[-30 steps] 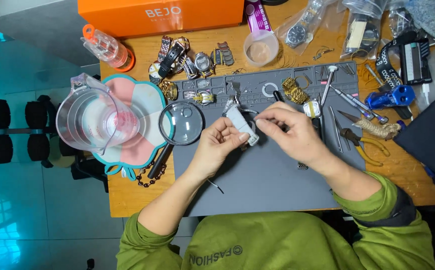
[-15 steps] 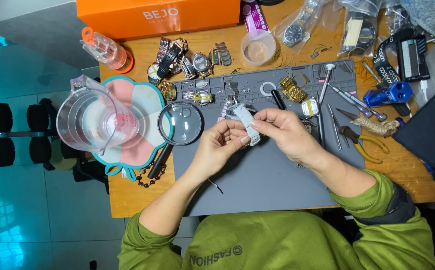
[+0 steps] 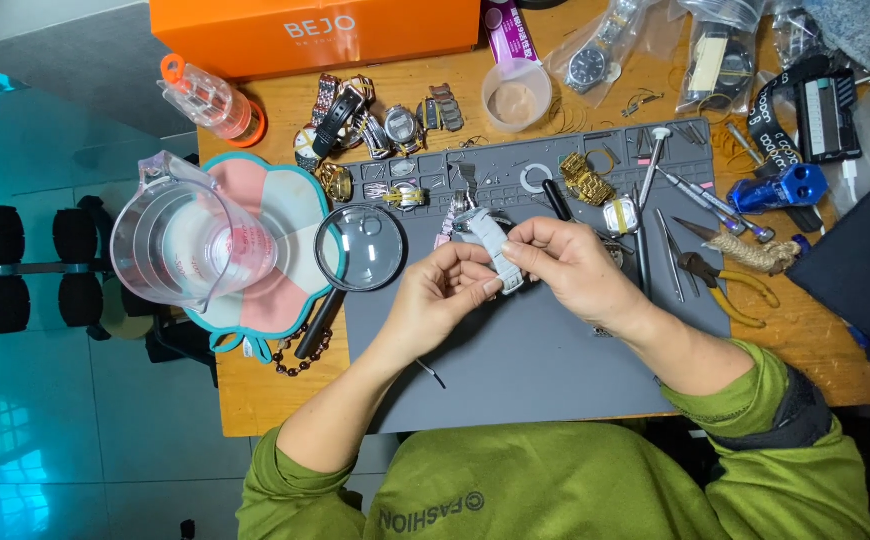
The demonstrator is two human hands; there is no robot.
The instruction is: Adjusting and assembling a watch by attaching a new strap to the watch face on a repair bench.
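Head view: both hands meet over the grey mat (image 3: 555,370) on the desk (image 3: 255,390), with a white watch (image 3: 490,245) pinched between them. The watch is off the mat, raised a little above its middle, its strap running down toward the left thumb.

Risk, as I judge it: the grip is by fingertips only, so a slip could drop the watch onto the mat, or knock it toward the magnifier (image 3: 360,250) just to the left. Small loose parts lie close by on the mat, including a thin pin (image 3: 432,373) near the left wrist; a sweep of the forearm could flick it off the desk. The clear jug (image 3: 190,240) stands well to the left, clear of the arms.

Left hand (image 3: 440,300): fingers curled in, thumb and forefinger closed on the lower end of the strap.

Right hand (image 3: 565,265): fingers bent, closed on the upper part of the watch; whether it also holds a tool I cannot tell.
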